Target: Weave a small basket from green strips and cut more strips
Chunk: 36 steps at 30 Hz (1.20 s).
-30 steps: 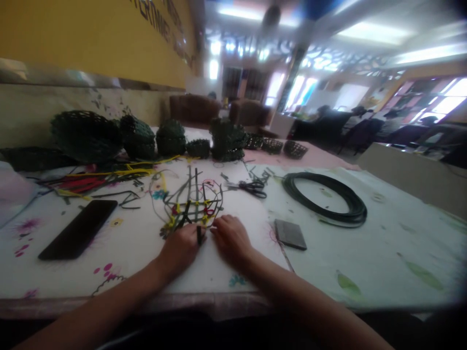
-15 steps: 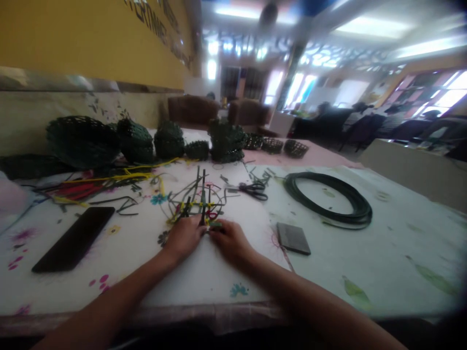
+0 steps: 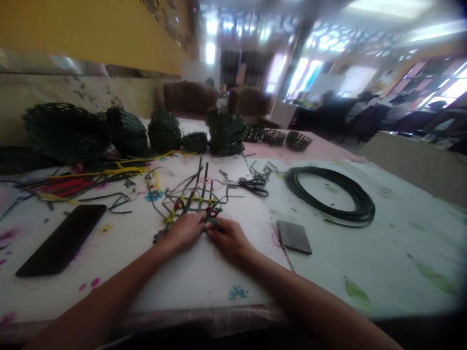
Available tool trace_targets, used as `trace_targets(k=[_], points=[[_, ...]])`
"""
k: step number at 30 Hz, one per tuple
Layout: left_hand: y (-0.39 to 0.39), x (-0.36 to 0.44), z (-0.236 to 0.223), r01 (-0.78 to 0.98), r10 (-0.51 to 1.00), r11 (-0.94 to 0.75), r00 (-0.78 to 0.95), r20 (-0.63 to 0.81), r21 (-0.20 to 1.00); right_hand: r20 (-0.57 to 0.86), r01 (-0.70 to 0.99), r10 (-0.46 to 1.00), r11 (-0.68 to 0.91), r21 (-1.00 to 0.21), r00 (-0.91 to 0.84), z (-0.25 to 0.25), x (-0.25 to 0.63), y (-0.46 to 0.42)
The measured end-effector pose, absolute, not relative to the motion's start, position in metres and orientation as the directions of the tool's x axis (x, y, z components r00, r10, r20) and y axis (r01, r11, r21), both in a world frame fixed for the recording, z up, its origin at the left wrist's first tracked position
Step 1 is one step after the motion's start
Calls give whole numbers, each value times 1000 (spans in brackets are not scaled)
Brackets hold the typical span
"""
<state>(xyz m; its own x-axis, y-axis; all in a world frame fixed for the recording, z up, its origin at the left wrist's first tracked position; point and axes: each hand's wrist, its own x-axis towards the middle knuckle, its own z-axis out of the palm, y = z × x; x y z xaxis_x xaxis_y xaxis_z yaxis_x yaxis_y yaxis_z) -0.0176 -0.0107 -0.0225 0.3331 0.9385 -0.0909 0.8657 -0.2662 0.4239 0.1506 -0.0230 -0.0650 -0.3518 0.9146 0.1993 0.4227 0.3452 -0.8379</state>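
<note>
A partly woven basket (image 3: 195, 201) of dark green strips, with yellow and red bits at its crossings, lies on the flowered tablecloth (image 3: 189, 287). Several long loose strips stick out from its far side. My left hand (image 3: 188, 229) is closed on its near edge, the fingertips pressed together. Close beside it, my right hand (image 3: 229, 236) pinches a green strip (image 3: 213, 221) at the same edge. The fingertips of both hands nearly meet, and part of the weave there is hidden behind them.
Scissors (image 3: 253, 185) lie beyond my right hand. A coil of dark strip (image 3: 330, 197) and a grey flat block (image 3: 294, 237) rest to the right. At left are a black phone (image 3: 63, 239) and yellow strips (image 3: 120, 170). Finished dark baskets (image 3: 226, 131) line the back.
The upright strip held by my left hand has been lowered. A green strip has come into my right hand's fingers. The view has shifted slightly.
</note>
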Motion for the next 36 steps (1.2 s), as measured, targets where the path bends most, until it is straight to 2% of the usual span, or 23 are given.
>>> trace_targets(k=[2,4,7,9,11,15,19,23,30,32,36], points=[[-17,-21,-28,866,955,-250,293,-34,433,221,406,912,358,-841,-345,-64,151,-24],[-28,-25,-35,856,960,-279,260,103,435,256,384,907,379,-842,-334,-63,151,-25],[-48,-31,-44,856,872,-412,271,407,311,316,361,896,420,-833,-313,-60,148,-29],[-58,-35,-49,846,797,-479,307,521,233,350,365,884,450,-815,-309,-57,144,-33],[-63,-39,-51,817,796,-508,325,510,274,379,370,862,492,-788,-338,-55,139,-39],[-59,-55,-50,732,901,-428,300,312,531,427,373,803,578,-726,-416,-52,137,-49],[-54,-78,-51,659,932,-360,290,218,661,448,479,833,553,-681,-325,-54,146,-48],[-56,-86,-54,647,929,-354,327,174,675,443,547,848,527,-650,-291,-57,148,-43],[-63,-64,-49,690,931,-356,201,306,630,443,529,775,632,-566,-451,-56,135,-45],[-66,-64,-49,683,926,-370,216,310,629,481,542,709,705,-457,-516,-56,135,-50],[-71,-77,-50,653,899,-437,313,305,618,502,491,493,858,-150,-710,-51,133,-58]])
